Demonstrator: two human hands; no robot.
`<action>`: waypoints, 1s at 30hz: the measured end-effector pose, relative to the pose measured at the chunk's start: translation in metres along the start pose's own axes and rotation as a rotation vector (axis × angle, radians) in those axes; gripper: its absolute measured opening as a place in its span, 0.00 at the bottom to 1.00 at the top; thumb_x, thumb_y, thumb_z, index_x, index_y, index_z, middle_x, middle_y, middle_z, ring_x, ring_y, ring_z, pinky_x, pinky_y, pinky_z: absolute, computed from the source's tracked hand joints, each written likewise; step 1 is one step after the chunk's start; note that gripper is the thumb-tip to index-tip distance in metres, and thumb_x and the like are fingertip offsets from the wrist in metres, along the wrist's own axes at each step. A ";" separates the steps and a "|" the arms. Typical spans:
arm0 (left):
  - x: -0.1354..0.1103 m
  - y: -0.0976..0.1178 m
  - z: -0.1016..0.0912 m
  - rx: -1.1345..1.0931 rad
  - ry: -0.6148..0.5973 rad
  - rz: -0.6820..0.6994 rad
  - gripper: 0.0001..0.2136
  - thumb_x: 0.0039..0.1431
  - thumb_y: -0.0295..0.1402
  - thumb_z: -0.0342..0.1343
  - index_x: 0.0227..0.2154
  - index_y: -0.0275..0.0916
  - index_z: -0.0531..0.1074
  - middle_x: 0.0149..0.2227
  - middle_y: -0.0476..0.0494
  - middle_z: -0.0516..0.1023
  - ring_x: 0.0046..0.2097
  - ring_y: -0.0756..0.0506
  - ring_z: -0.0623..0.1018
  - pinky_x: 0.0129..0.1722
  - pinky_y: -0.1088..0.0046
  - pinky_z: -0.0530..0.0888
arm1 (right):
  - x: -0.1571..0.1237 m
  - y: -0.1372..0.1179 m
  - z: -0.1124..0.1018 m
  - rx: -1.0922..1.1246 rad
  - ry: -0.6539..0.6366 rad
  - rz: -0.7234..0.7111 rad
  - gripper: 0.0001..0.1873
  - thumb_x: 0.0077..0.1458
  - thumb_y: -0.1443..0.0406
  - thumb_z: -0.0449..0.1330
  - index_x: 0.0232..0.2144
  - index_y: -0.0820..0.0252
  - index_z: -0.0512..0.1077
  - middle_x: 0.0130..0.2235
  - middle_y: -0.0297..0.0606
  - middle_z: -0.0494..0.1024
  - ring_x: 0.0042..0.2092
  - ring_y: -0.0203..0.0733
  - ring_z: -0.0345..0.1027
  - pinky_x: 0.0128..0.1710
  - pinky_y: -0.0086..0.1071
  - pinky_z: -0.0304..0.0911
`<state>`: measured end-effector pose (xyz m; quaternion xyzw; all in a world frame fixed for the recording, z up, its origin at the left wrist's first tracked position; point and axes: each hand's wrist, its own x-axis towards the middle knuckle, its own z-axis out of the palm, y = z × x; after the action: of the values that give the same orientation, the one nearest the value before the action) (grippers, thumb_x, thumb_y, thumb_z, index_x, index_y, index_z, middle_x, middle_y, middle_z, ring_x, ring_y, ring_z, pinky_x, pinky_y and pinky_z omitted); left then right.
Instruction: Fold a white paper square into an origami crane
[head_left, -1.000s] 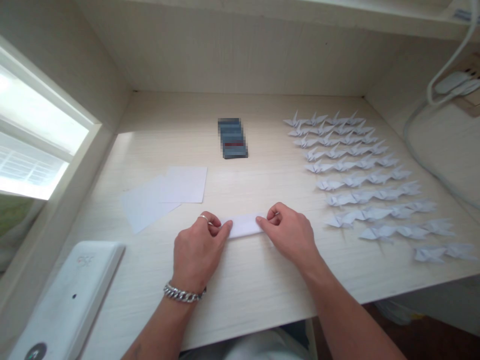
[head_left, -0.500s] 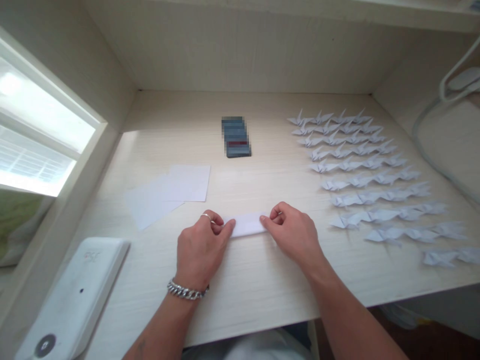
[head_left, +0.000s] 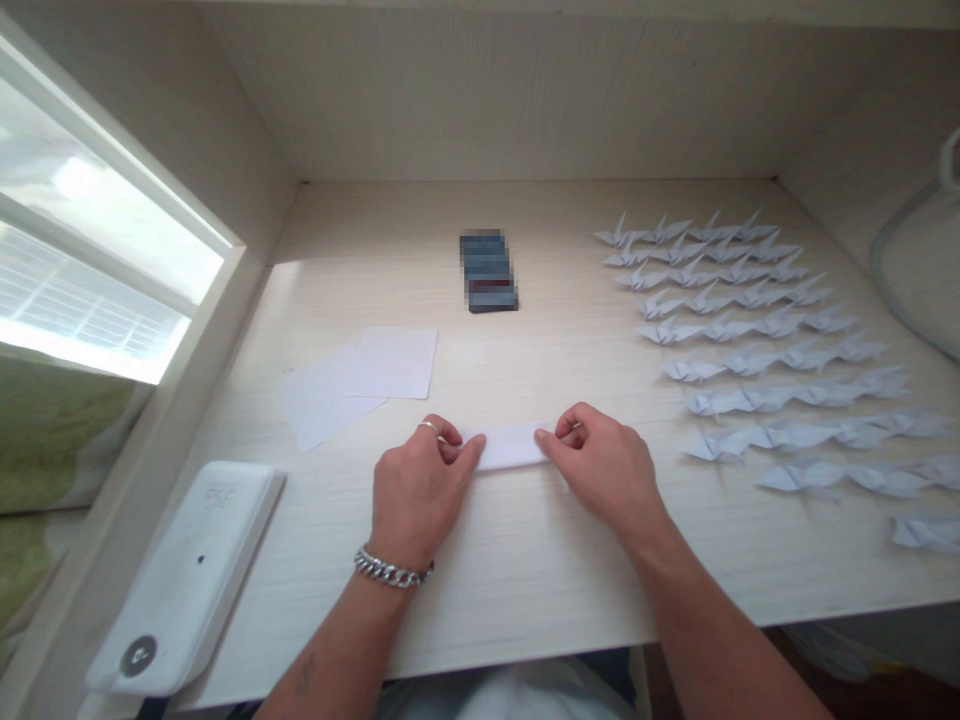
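Note:
Between my hands a folded strip of white paper (head_left: 511, 446) lies low over the table, its long side running left to right. My left hand (head_left: 424, 480), with a ring and a chain bracelet, pinches the strip's left end between thumb and fingers. The right end is pinched the same way by my right hand (head_left: 604, 465). My fingertips behind the strip are partly hidden. Beyond my left hand, flat white paper sheets (head_left: 397, 362) overlap on the table.
Rows of white paper cranes (head_left: 765, 325) stand along the right. A pixelated dark phone-like object (head_left: 489, 272) lies toward the back. At front left is a white device with a round button (head_left: 199, 575). A grey cable (head_left: 892, 290) hangs at the right wall of the wooden desk (head_left: 525, 590).
The whole view has shifted, so things appear further right. Both hands keep their pinch on the paper strip, and its shape looks the same.

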<state>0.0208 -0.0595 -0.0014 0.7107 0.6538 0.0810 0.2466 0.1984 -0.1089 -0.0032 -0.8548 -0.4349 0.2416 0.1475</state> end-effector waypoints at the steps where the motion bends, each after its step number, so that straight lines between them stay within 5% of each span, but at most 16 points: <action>1: 0.000 0.000 0.000 0.000 0.000 0.002 0.12 0.56 0.46 0.54 0.27 0.43 0.69 0.24 0.52 0.80 0.31 0.43 0.79 0.32 0.69 0.66 | 0.000 0.000 0.000 0.002 -0.001 0.001 0.11 0.50 0.54 0.60 0.24 0.53 0.69 0.26 0.29 0.78 0.28 0.40 0.66 0.29 0.32 0.50; 30: 0.001 0.001 -0.002 0.014 -0.010 0.028 0.12 0.56 0.46 0.53 0.26 0.43 0.71 0.25 0.50 0.80 0.31 0.42 0.79 0.31 0.69 0.67 | 0.001 -0.004 -0.003 0.025 -0.003 0.014 0.10 0.49 0.55 0.61 0.24 0.54 0.70 0.27 0.31 0.78 0.30 0.40 0.69 0.30 0.32 0.55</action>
<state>0.0212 -0.0576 0.0011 0.7219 0.6432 0.0762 0.2435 0.1976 -0.1062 0.0014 -0.8556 -0.4261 0.2493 0.1558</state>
